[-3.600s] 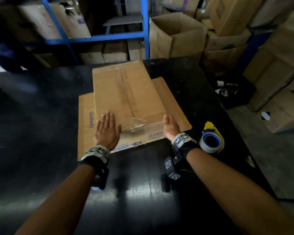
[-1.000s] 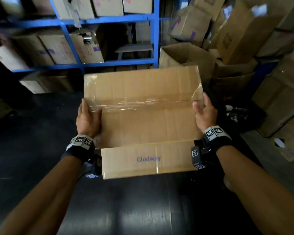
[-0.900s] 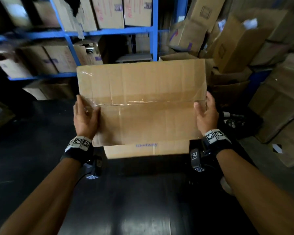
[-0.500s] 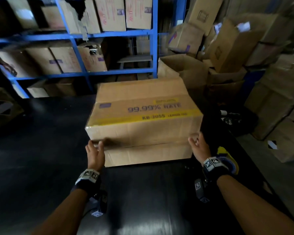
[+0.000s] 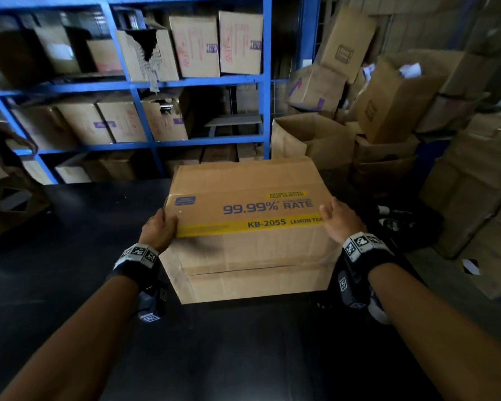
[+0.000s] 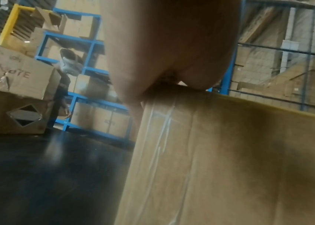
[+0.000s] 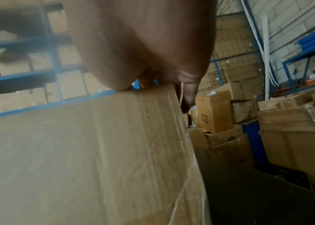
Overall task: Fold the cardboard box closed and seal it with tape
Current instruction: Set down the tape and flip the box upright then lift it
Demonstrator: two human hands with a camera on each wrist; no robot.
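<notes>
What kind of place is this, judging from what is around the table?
Most likely a warehouse or stockroom. Blue metal shelving holds rows of cardboard cartons, more cartons are piled loosely at the right, and a printed cardboard box sits on a black table.

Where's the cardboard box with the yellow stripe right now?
In the head view the brown cardboard box stands on the black table, centre, between the left hand and right hand.

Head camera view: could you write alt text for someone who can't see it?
Two hands, left hand and right hand, grip the upper corners of a printed cardboard box standing on a black table, with blue shelving behind.
</notes>
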